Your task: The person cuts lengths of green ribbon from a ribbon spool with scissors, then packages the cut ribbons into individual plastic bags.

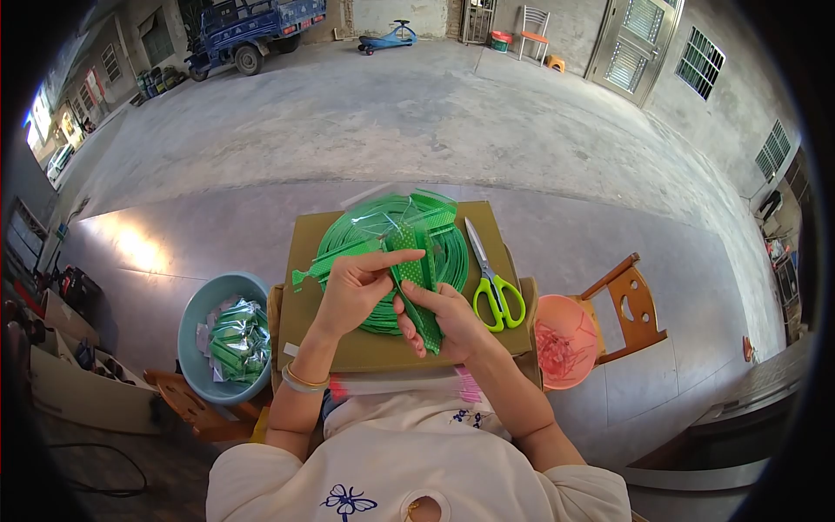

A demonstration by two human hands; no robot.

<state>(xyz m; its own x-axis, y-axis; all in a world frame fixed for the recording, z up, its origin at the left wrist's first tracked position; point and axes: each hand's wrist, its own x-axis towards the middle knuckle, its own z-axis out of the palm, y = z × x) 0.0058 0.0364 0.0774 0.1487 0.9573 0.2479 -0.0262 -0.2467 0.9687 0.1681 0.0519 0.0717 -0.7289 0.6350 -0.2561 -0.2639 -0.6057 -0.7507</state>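
Note:
My right hand [444, 317] is closed around a folded strip of green polka-dot ribbon [405, 240], above the table. Across that strip lies the straight index finger of my left hand [355, 285]; its other fingers are curled in, and what they hold, if anything, is hidden. Beneath both hands is a large flat coil of green ribbon [337, 239], one loose end sticking out to the left. Clear plastic film [370, 216] covers part of the coil's top. Scissors [492, 291] with lime-green handles lie to the right of the coil, blades pointing away from me.
The olive-brown tabletop [304, 230] is close in front of me. On the left, a blue basin [188, 335] holds green pieces in clear wrapping. At right, a pink basin [578, 311] with pinkish strips sits by a wooden chair [639, 309]. A blue three-wheeled truck [252, 30] stands far off.

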